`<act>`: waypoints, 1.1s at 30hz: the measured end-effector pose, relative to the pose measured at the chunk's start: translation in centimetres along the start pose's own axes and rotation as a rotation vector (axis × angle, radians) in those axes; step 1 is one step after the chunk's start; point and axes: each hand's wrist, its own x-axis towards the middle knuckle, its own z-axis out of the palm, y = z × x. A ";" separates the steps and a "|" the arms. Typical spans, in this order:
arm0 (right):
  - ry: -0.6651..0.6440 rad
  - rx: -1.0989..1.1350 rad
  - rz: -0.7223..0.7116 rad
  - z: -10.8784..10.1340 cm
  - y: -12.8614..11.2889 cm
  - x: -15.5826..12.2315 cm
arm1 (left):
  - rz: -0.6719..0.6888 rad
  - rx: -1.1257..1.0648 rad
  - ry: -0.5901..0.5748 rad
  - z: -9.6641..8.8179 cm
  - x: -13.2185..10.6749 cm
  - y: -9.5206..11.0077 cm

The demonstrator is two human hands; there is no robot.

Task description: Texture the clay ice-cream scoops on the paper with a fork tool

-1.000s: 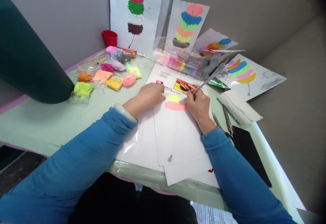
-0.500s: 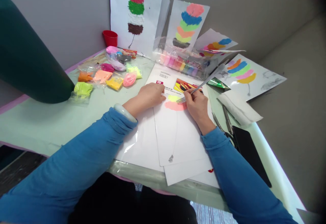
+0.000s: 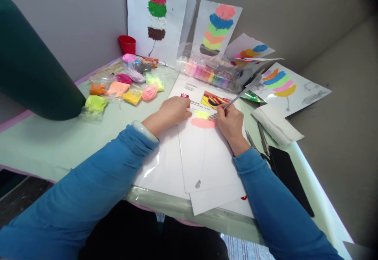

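I'm seeing the right hand (image 3: 230, 124) pinching a metal fork (image 3: 233, 101), tines resting at the right edge of the yellow clay patch (image 3: 202, 114) and pink clay patch (image 3: 202, 123) on the white sheet (image 3: 203, 157). Left hand (image 3: 173, 111) is lying loosely curled, holding nothing, pressing the sheet's upper left. Clay bags (image 3: 124, 88) are sitting well apart, far left.

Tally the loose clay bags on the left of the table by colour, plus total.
Clay bags left of the left hand:
Orange: 1
Peach: 1
Lime green: 1
Yellow: 1
Pink: 1
Yellow-green: 1
Magenta: 1
Total: 7; the pile behind them is too jumbled to count.
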 end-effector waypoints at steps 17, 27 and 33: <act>-0.010 0.064 -0.030 0.3 0.1 -0.1 | 0.016 0.013 0.017 0.1 0.1 0.0; -0.001 0.000 0.005 0.2 0.1 0.0 | 0.019 -0.007 0.003 0.1 0.0 -0.1; 0.014 0.008 0.005 0.2 0.3 0.0 | -0.001 -0.005 -0.008 0.0 0.1 -0.1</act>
